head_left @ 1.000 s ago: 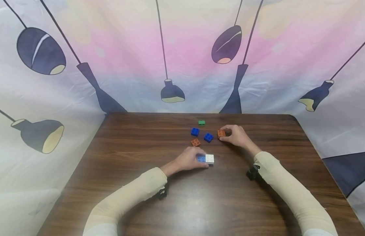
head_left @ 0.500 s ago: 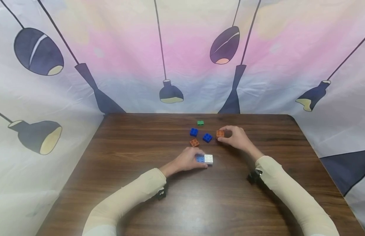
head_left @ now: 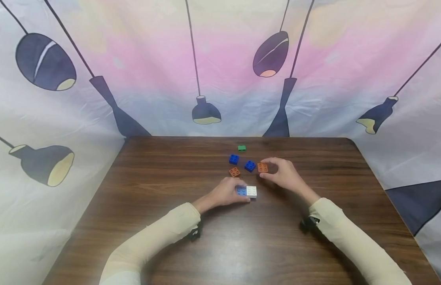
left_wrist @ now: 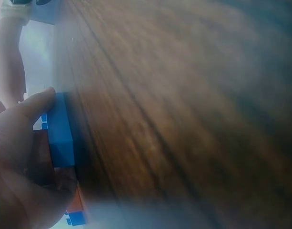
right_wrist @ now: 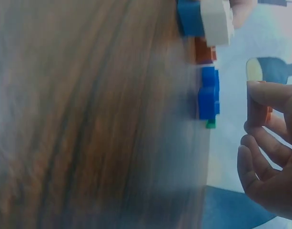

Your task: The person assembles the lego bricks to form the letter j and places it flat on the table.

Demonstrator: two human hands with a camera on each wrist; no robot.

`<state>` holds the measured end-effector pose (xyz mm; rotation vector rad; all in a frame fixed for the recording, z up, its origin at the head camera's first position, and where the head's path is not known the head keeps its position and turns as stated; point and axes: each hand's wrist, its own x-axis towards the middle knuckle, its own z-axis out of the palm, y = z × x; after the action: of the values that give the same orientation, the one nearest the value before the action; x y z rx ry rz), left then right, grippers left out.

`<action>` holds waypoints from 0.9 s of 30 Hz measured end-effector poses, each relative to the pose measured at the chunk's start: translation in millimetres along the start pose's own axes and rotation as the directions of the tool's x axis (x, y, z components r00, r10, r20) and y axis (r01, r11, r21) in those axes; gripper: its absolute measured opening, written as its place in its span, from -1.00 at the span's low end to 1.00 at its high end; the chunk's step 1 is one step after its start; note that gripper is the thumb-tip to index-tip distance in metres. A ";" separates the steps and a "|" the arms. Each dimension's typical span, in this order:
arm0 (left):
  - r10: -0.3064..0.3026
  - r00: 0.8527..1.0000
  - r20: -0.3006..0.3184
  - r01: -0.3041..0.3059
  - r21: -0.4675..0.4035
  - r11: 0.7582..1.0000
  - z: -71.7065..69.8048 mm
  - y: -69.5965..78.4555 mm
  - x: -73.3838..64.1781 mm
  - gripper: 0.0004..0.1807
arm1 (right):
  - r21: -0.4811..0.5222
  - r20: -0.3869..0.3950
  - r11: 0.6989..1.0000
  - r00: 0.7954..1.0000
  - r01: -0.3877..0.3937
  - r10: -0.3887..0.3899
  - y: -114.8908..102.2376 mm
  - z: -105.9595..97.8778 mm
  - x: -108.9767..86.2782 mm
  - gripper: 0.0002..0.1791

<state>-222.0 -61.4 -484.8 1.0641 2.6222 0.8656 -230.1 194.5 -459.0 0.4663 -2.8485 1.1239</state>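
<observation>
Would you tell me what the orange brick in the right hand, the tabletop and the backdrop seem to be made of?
Orange brick: probably hard plastic, smooth, with round studs.
Tabletop: wood or printed laminate, fairly glossy, with brown grain and a bright reflection.
Backdrop: likely printed fabric, slightly shiny, judging by soft creases.

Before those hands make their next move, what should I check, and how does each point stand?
1. Right hand pinches an orange brick: ok.
2. That brick is lifted off the table: ok.
3. Left hand grips the light-blue brick: ok.
4. White brick sits atop the light-blue one: ok.
5. White brick pressed fully down: cannot tell.
6. Orange brick lined up over the light-blue one, if that's the aim: not ok.
</observation>
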 end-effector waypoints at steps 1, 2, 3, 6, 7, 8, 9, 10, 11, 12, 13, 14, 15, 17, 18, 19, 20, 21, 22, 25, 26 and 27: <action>0.000 1.000 -0.002 0.000 0.001 1.000 -0.1 0.0 -0.1 -0.58 | 0.005 0.002 1.000 1.000 0.001 -0.001 -2.7 0.1 -2.0 -0.50; 0.000 1.000 -0.005 0.000 0.000 1.000 -0.1 -0.2 -0.1 -0.58 | 0.008 0.003 1.000 1.000 0.003 -0.003 -5.1 0.3 -3.8 -0.51; 0.002 1.000 -0.008 -0.002 0.003 1.000 0.0 -0.3 -0.1 -0.59 | 0.008 0.003 1.000 1.000 0.009 -0.009 -7.2 0.6 -5.7 -0.51; 0.008 1.000 -0.014 -0.008 0.005 1.000 0.0 -0.6 0.1 -0.60 | 0.013 0.000 1.000 1.000 0.028 -0.028 -13.0 2.0 -10.8 -0.52; 0.008 1.000 -0.015 -0.008 0.005 1.000 0.0 -0.7 0.2 -0.60 | 0.013 -0.001 0.999 0.999 0.039 -0.039 -14.3 2.4 -12.4 -0.53; 0.008 1.000 -0.014 -0.008 0.004 1.000 0.0 -0.6 0.2 -0.60 | 0.012 -0.001 0.999 0.999 0.049 -0.049 -15.4 3.0 -13.9 -0.53; 0.008 1.000 -0.013 -0.008 0.003 1.000 -0.2 -0.5 0.2 -0.60 | 0.014 0.001 0.998 0.998 0.058 -0.058 -16.5 3.6 -15.3 -0.53; 0.006 1.000 -0.011 -0.006 0.000 1.000 -0.3 -0.3 0.1 -0.59 | 0.015 0.004 0.998 0.998 0.066 -0.066 -17.6 4.1 -16.7 -0.53; 0.004 1.000 -0.009 -0.004 -0.003 1.000 -0.4 -0.2 0.3 -0.59 | 0.011 0.006 0.997 0.997 0.074 -0.074 -18.3 4.9 -18.1 -0.53; 0.002 1.000 -0.007 -0.002 -0.004 1.000 -0.4 -0.2 0.4 -0.59 | 0.007 0.007 0.997 0.997 0.081 -0.081 -19.0 5.6 -19.3 -0.53; 0.000 1.000 -0.005 0.000 -0.004 1.000 -0.4 -0.2 0.4 -0.58 | 0.003 0.008 0.996 0.996 0.088 -0.088 -19.9 6.3 -20.7 -0.53; -0.001 1.000 -0.004 0.001 -0.005 1.000 -0.3 -0.2 0.6 -0.58 | 0.000 0.009 0.996 0.996 0.093 -0.093 -20.8 7.2 -21.9 -0.53; -0.003 1.000 -0.002 0.003 -0.006 1.000 -0.2 -0.4 0.6 -0.58 | -0.003 0.009 0.995 0.995 0.098 -0.098 -21.5 8.2 -23.1 -0.53; -0.003 1.000 -0.002 0.003 -0.004 1.000 0.1 -0.7 0.8 -0.58 | -0.010 0.009 0.994 0.994 0.105 -0.105 -22.8 9.8 -25.5 -0.53; -0.001 1.000 -0.003 0.001 -0.003 1.000 0.3 -0.9 0.8 -0.58 | -0.009 0.009 0.994 0.994 0.107 -0.107 -23.7 10.4 -26.5 -0.53; 0.001 1.000 -0.004 -0.001 -0.003 1.000 0.5 -1.0 0.7 -0.58 | -0.009 0.008 0.994 0.994 0.112 -0.112 -24.2 11.1 -27.5 -0.53; 0.002 1.000 -0.005 -0.002 -0.003 1.000 0.6 -1.1 0.7 -0.57 | -0.012 0.009 0.993 0.993 0.115 -0.115 -24.5 11.9 -28.3 -0.53; 0.003 1.000 -0.007 -0.003 -0.003 1.000 0.7 -1.2 0.6 -0.57 | -0.012 0.010 0.993 0.993 0.118 -0.118 -24.8 12.5 -29.1 -0.53; 0.004 1.000 -0.007 -0.004 -0.002 1.000 0.7 -1.2 0.5 -0.57 | -0.013 0.010 0.992 0.993 0.122 -0.122 -25.1 13.1 -29.8 -0.53; 0.002 1.000 -0.006 -0.002 -0.004 1.000 0.6 -0.9 0.1 -0.55 | -0.013 0.011 0.991 0.991 0.130 -0.130 -25.9 14.8 -31.5 -0.53; 0.002 1.000 -0.005 -0.002 -0.003 1.000 0.5 -0.8 0.0 -0.55 | -0.011 0.011 0.991 0.991 0.131 -0.131 -26.3 15.3 -32.1 -0.54; 0.002 1.000 -0.005 -0.002 -0.004 1.000 0.5 -0.7 -0.1 -0.55 | -0.009 0.011 0.991 0.991 0.133 -0.133 -26.7 15.9 -32.6 -0.54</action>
<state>-222.1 -61.7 -485.6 1.0656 2.6228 0.8748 -190.1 173.8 -457.9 0.6524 -2.7823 1.0875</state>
